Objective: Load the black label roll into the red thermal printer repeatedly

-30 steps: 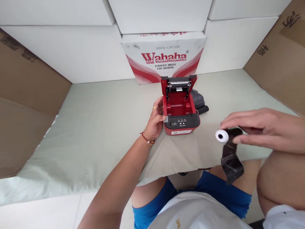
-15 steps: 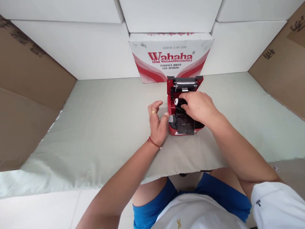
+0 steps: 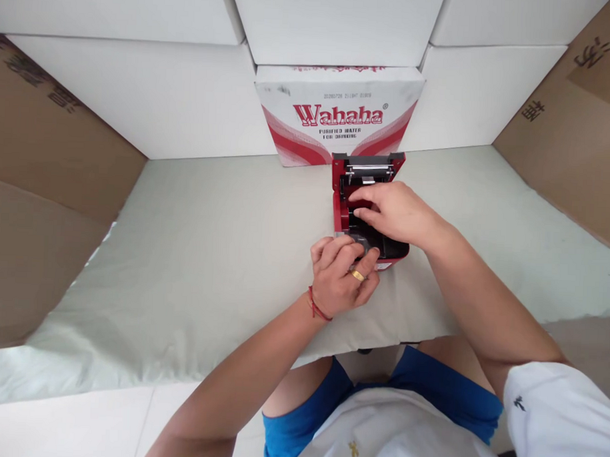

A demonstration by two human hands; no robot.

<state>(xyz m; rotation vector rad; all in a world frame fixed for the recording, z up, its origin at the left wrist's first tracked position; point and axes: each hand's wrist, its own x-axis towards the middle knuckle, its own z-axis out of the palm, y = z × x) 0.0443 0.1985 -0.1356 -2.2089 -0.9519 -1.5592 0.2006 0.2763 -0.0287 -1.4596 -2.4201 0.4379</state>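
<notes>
A small red label printer [image 3: 338, 219] stands on the cloth with its lid [image 3: 368, 169] swung up, showing a roller bar inside. My right hand [image 3: 403, 208] reaches over the open compartment from the right. Its thumb and index finger are apart, with nothing visible between them; the other fingers are hidden. At the printer's front edge my left hand [image 3: 343, 276], with a gold ring and red cord, has curled fingers closed at a dark, shiny film [image 3: 368, 243]. Those fingers cover most of the film. The roll inside is largely hidden by my hands.
Right behind the printer stands a Wahaha water carton [image 3: 339, 116]. White boxes [image 3: 139, 96] line the back, and brown cardboard panels [image 3: 46, 199] close off the left and right sides. A pale green cloth [image 3: 224, 252] covers the table, its front edge near my lap.
My left hand has moved from the printer's left side to its front and closed at the dark film hanging there. The white roll end near my right fingers is no longer visible; those fingers have parted.
</notes>
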